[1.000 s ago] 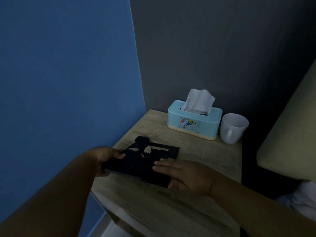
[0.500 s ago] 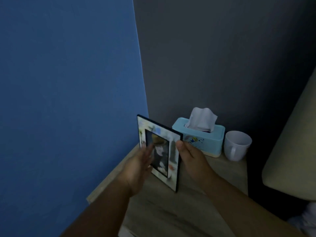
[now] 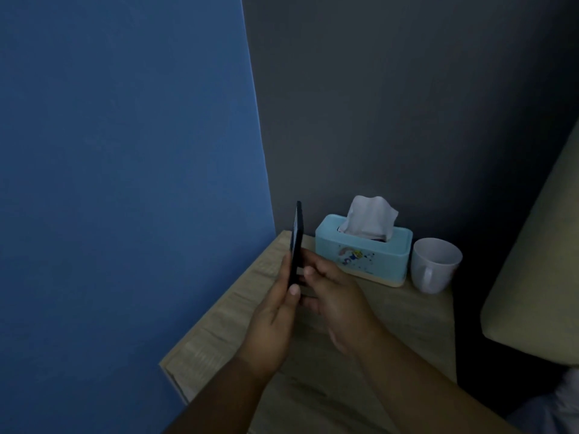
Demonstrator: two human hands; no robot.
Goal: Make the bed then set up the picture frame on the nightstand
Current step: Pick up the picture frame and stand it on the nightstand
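Dim walls, blue [image 3: 125,183] on the left and grey [image 3: 376,89] at the far side, meet in a corner just behind the nightstand [image 3: 391,339]. The frame [image 3: 297,233] is held upright above the wooden top's far-left part, turned edge-on to the camera, so only its dark rim shows. Its picture face cannot be seen.

The left hand [image 3: 275,324] grips the frame's lower part, thumb on the near edge and fingers on the left face. The right hand [image 3: 338,296] curls its thumb and fingers against the right face low down. My guess is that this is the back and the hand is there to work a prop leg (none can be made out). Two hands low on the frame would keep it steady while the back is handled.

A tissue box [image 3: 363,255] stands at the far edge, just right of the frame. A mug [image 3: 434,264] sits beside it near the far-right corner, handle toward the camera. Those two fill the far strip.

Open room lies in the middle and near parts of the top, under and right of the hands. The left edge runs close along the blue wall and the near-left corner is exposed, so the frame is best set down clear of both. A beige cushion [image 3: 532,277] looms to the right, across a dark gap.
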